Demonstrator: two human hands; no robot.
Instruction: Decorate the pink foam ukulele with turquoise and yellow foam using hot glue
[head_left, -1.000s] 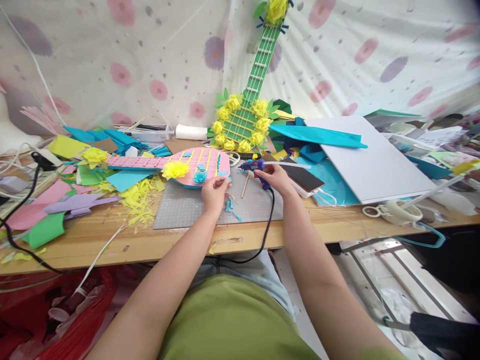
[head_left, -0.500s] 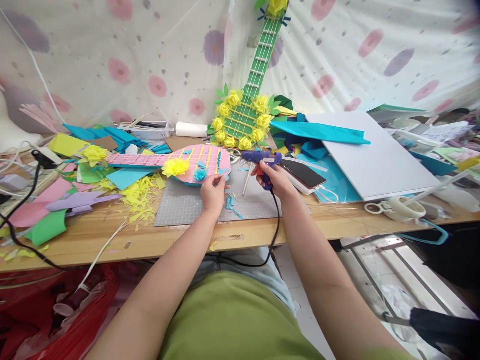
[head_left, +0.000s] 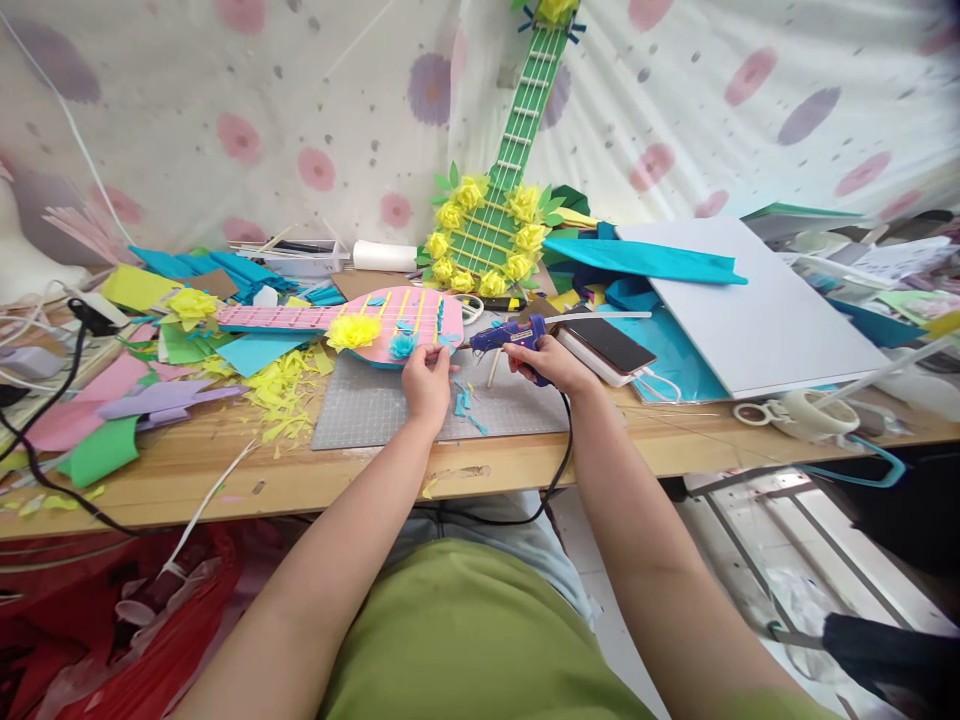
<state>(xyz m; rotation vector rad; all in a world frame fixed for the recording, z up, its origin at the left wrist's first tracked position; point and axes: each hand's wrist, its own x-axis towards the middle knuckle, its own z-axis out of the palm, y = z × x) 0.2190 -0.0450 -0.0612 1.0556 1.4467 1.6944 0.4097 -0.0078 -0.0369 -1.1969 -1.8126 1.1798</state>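
A pink paper guitar (head_left: pixel 375 318) with yellow and blue paper flowers lies flat across a grey cutting mat (head_left: pixel 390 405). My left hand (head_left: pixel 427 378) pinches a small blue paper piece at the guitar body's lower right edge. My right hand (head_left: pixel 541 360) grips a blue hot glue gun (head_left: pixel 510 336), its nozzle pointing left toward the spot my left fingers hold. The gun's black cord (head_left: pixel 559 450) drops over the table's front edge. Small blue scraps (head_left: pixel 465 408) lie on the mat below my left hand.
A green paper guitar (head_left: pixel 502 190) with yellow flowers leans on the curtain behind. A phone (head_left: pixel 609 345) and a white board (head_left: pixel 742 300) lie to the right, with tape rolls (head_left: pixel 806 415) near the edge. Coloured paper scraps (head_left: pixel 150 400) and cables cover the left side.
My right hand has lifted the glue gun off the mat and swung its nozzle left to the guitar's edge. My left hand has stayed at the guitar body.
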